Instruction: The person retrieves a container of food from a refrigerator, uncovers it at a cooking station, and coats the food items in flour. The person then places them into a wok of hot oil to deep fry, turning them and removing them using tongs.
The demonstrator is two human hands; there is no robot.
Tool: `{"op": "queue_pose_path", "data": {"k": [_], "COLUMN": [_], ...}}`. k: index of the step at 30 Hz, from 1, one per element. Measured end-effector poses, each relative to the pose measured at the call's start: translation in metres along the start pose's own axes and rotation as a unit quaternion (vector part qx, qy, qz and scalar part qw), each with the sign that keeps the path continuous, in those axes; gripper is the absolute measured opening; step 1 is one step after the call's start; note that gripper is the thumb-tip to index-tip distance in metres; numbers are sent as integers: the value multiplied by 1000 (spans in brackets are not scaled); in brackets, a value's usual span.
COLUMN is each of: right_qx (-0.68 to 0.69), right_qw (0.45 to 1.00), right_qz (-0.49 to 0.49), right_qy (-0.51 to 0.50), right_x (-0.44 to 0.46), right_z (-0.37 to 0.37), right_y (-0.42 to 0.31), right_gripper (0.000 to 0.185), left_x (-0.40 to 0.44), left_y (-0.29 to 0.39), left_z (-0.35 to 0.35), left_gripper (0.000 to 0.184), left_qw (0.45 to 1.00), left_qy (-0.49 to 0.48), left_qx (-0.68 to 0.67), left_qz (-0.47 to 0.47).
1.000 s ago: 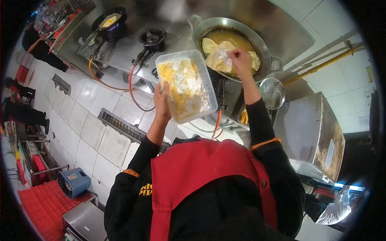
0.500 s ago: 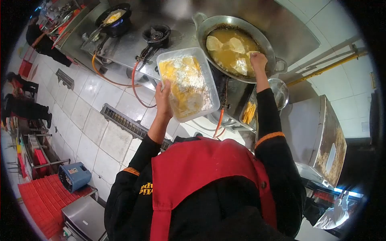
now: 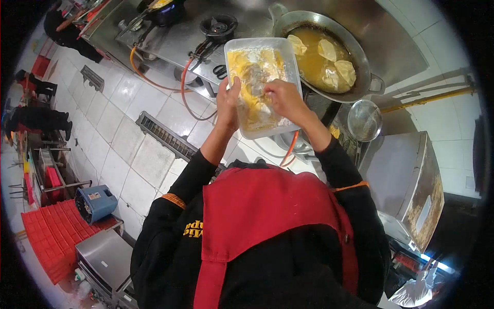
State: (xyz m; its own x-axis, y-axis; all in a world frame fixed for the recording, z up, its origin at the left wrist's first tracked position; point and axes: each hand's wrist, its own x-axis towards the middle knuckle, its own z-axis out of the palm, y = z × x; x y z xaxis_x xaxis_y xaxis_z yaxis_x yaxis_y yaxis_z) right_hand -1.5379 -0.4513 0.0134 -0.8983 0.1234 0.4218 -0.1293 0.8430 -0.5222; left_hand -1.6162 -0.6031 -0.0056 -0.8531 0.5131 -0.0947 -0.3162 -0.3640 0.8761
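Note:
My left hand (image 3: 228, 104) grips the left side of a clear plastic tub (image 3: 249, 135), which holds yellow sheets (image 3: 254, 100) dusted with white flour. Inside the tub's right part, the fingers of my right hand (image 3: 284, 99) are pinched together at the floured food; what is between them is too small to make out. Beyond the tub sits a large two-handled wok (image 3: 360, 62) of oil (image 3: 310, 64), with several pale yellow pieces (image 3: 327, 50) floating in it.
A strainer (image 3: 365, 120) lies right of the wok. An unlit burner (image 3: 218, 26) and a black pan (image 3: 169, 14) are at the upper left. Orange hoses (image 3: 183, 92) hang off the stove. A white metal box (image 3: 393, 170) stands at right. Other people (image 3: 38, 119) are at far left.
My right hand has come back from the wok into the tub. More of the floating pieces show in the oil, and they have shifted. The view has moved, and the tub sits farther right and higher.

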Motion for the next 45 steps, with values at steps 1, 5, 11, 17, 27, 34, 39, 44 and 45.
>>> {"op": "queue_pose_path", "data": {"k": [1,5,11,17,27,34,39,44,45], "right_qx": [-8,-3,-32,40,77,81,272,198,152], "right_qw": [999,995,993,998,989,991,911,907,906], "right_qz": [-16,-48,-47,40,123,73,277,295,339], "right_qy": [-43,-86,-105,-38,29,78,139,223,205], "right_x": [-2,-16,-7,8,18,23,31,27,25], "right_z": [0,3,-17,-38,-45,-36,-54,-69,-67], "right_y": [-6,-16,-26,-31,-25,3,35,118,132], "right_gripper": [13,17,11,13,14,12,15,13,16], "left_x": [1,3,3,5,12,13,15,17,16], "left_y": [0,1,3,0,-7,-12,-13,-23,-22], "left_z": [-1,-3,-3,0,1,-2,-8,-19,-19], "left_gripper": [55,63,59,50,50,59,60,52,52], "left_qw": [1000,999,997,1000,1000,999,999,999,999], "left_qy": [-7,-11,-42,-25,-12,12,17,19,20], "left_qx": [-23,-45,-58,-12,-24,-38,-11,-32,-35], "left_qz": [1,10,10,7,-15,-29,-31,-20,-19]}}
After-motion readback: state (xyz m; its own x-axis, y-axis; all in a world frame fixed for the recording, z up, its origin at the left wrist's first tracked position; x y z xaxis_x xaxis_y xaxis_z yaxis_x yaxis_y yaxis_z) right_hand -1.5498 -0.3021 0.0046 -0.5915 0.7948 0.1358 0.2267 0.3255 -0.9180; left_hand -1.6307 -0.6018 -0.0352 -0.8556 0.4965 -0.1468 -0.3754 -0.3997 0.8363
